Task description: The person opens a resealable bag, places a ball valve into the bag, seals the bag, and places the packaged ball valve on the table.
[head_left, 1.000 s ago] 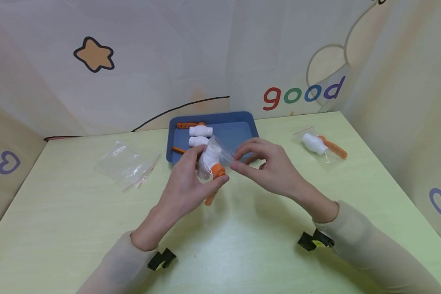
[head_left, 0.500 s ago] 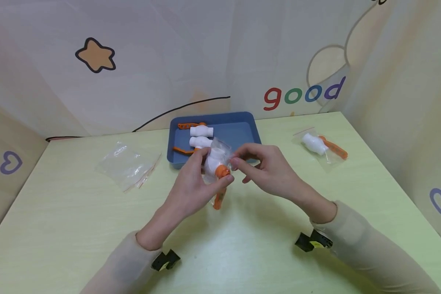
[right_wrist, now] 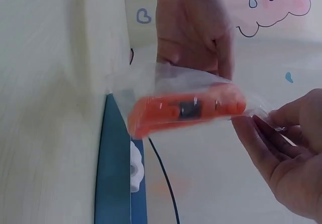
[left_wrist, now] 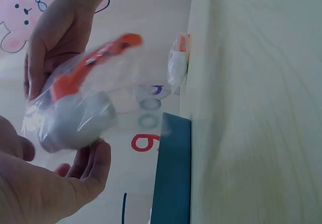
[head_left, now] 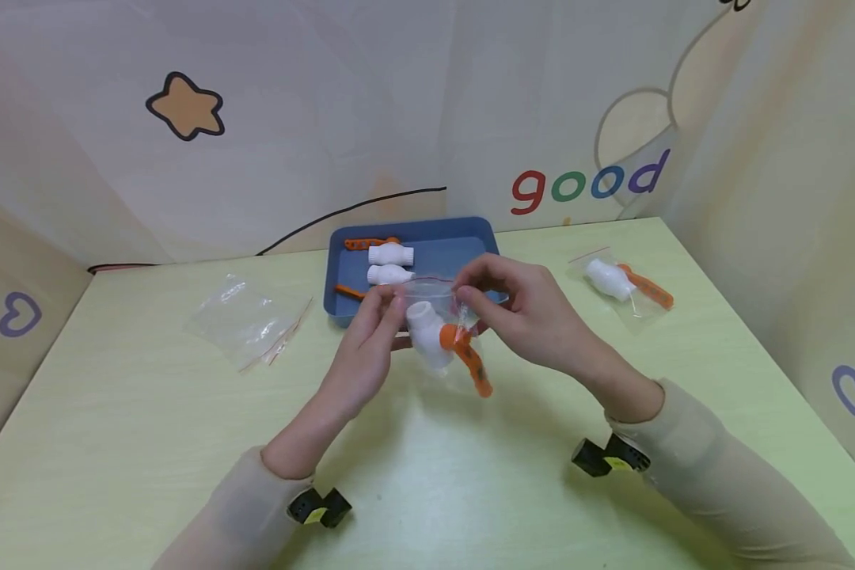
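By the left hand and right hand, a clear bag is pinched at opposite edges; between them, the orange-handled valve is enclosed. Were one pinch loosened, it could be spilled onto the tabletop below.

And here's a small curtained work corner, home or workshop impossible to tell! Printed cloth wraps three sides of a pale table, showing a cartoon star and a colourful "good".
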The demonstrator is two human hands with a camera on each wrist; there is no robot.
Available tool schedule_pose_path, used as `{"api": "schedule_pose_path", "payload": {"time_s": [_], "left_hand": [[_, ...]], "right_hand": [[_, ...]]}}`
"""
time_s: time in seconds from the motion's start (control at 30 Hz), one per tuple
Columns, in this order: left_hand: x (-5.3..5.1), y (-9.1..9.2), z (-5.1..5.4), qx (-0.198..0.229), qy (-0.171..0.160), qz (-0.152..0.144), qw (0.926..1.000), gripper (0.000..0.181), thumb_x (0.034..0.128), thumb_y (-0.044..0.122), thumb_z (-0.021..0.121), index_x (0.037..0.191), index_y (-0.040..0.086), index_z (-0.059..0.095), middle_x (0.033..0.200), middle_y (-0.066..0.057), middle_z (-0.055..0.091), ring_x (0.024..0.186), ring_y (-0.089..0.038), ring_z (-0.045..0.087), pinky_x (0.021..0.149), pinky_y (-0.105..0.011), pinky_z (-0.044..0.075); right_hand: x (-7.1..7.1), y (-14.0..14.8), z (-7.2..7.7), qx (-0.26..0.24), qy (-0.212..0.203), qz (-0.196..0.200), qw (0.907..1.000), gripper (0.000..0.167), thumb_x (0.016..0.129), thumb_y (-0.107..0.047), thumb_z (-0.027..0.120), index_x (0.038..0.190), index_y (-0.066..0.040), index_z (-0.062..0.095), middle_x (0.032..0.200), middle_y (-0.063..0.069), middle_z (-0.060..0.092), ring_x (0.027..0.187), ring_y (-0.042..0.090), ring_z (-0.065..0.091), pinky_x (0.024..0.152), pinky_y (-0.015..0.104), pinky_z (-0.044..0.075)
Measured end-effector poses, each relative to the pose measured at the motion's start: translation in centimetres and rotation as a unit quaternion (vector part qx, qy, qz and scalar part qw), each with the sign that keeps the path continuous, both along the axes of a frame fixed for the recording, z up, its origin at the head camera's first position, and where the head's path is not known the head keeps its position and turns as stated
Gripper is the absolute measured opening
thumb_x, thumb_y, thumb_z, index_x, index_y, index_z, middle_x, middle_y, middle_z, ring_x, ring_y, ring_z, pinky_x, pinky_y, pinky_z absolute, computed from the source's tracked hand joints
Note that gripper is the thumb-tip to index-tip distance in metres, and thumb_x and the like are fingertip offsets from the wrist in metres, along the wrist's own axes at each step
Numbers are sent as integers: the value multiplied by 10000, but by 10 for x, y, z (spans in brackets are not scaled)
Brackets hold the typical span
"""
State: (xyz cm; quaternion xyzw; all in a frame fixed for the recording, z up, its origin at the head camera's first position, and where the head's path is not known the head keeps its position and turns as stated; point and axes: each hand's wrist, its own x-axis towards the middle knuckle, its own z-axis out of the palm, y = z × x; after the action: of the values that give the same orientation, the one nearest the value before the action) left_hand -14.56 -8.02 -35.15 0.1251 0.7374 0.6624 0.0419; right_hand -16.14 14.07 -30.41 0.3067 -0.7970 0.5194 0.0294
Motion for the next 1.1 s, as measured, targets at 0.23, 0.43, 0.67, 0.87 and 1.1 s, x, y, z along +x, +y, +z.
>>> {"api": "schedule_pose_path", "payload": {"time_s": [0.23, 0.43, 0.67, 0.87, 1.1], "left_hand": [[-1, -3, -1, 90, 176, 18, 9998, 247, 1109, 141, 466, 1331, 43, 510, 1278, -148, 585, 1169, -267, 596, 1003, -389, 521], [-3, -8, 0, 125, 774, 511, 9956, 181, 1050, 121, 610, 1178, 4, 662, 1133, -112, 656, 994, -257, 632, 905, -308, 548], [-2, -11, 3, 496, 1283, 670, 9882, 163, 980, 53, 704, 1123, -19, 729, 1063, -110, 712, 934, -251, 689, 861, -312, 572], [-1, -11, 5, 482, 1448, 786, 9852, 144, 953, 29, 731, 1088, -19, 730, 1040, -102, 719, 905, -226, 688, 816, -289, 566], [-1, -10, 6, 284, 1729, 815, 9811, 127, 939, 59, 757, 1055, 8, 749, 1009, -68, 729, 906, -295, 696, 806, -300, 567]], "right_hand": [[0, 3, -2, -105, 198, 81, 9997, 101, 988, 11, 662, 1081, -9, 693, 954, 57, 677, 724, 170, 680, 656, 336, 609], [-1, 8, -4, -364, 311, 131, 9988, 128, 971, 49, 667, 1080, -3, 710, 951, 51, 694, 762, 192, 694, 661, 346, 612], [-2, 12, -6, -753, 299, 114, 9967, 169, 952, 106, 658, 1108, 48, 690, 996, 88, 700, 789, 243, 698, 657, 356, 614], [-5, 15, -9, -869, 362, 34, 9956, 259, 926, 143, 668, 1175, 76, 640, 1012, 129, 717, 804, 246, 724, 665, 366, 616], [-7, 23, -10, -291, 354, -268, 9986, 174, 930, 58, 718, 1103, 38, 720, 1004, 108, 735, 809, 188, 737, 699, 313, 609]]}}
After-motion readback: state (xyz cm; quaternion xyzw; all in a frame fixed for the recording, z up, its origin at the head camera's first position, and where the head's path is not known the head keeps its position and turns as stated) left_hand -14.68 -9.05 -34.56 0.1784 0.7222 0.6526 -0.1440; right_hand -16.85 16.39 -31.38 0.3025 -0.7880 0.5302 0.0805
